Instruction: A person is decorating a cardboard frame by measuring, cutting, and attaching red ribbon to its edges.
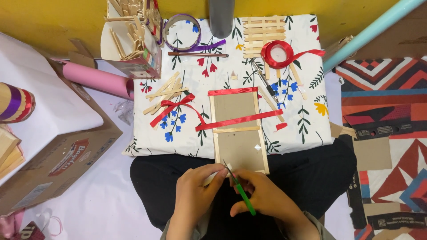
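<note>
Green-handled scissors (pixel 242 193) clamped in right hand (pixel 262 198), blades up toward a small pale stick piece (pixel 216 174) pinched in left hand (pixel 194 189). Hands close together, low centre, over dark-trousered lap, just below near edge of brown cardboard panel framed with wooden sticks (pixel 239 131), red ribbon (pixel 242 119) across it. Panel lying on white floral-printed cloth (pixel 302 89). Farther up: spool of red ribbon (pixel 278 53) on wooden stick lattice (pixel 262 31), roll of purple ribbon (pixel 181 32), loose pale craft sticks (pixel 165 91), open carton full of sticks (pixel 133 40). Left: brown cardboard box with red oval label on its side (pixel 66 155), pink paper roll (pixel 95 79). Right: pale blue roll (pixel 369 31), patterned red-and-blue mat (pixel 387 98). Yellow wall (pixel 53 18) behind.
</note>
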